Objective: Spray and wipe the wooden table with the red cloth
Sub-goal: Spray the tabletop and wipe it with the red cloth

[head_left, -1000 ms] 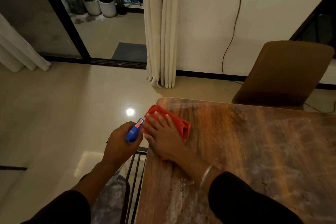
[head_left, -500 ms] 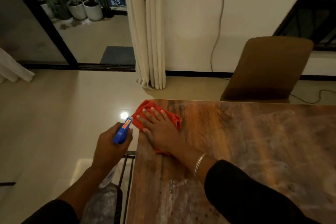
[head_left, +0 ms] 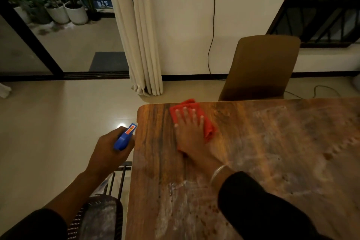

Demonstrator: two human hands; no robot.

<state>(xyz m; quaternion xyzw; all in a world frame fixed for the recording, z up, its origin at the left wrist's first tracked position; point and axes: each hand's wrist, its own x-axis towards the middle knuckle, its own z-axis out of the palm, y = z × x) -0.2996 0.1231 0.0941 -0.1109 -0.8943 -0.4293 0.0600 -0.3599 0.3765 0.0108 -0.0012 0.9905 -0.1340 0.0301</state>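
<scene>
The wooden table (head_left: 263, 161) fills the right half of the view, with whitish smears over much of its top. My right hand (head_left: 191, 134) lies flat with spread fingers on the folded red cloth (head_left: 209, 129), pressing it onto the table near the far left corner. My left hand (head_left: 111, 148) is just off the table's left edge, wrapped around a spray bottle with a blue head (head_left: 124, 137) whose nozzle points toward the table. The bottle's body is mostly hidden below my hand.
A brown chair (head_left: 261, 68) stands at the table's far side. Another chair with a dark metal back (head_left: 116, 185) is at the left edge below my left arm. A curtain (head_left: 140, 35), wall cable and glass door with potted plants lie beyond.
My right hand has slid the red cloth to the right, away from the table's left corner and toward the far edge. The left hand with the spray bottle has stayed beside the table edge.
</scene>
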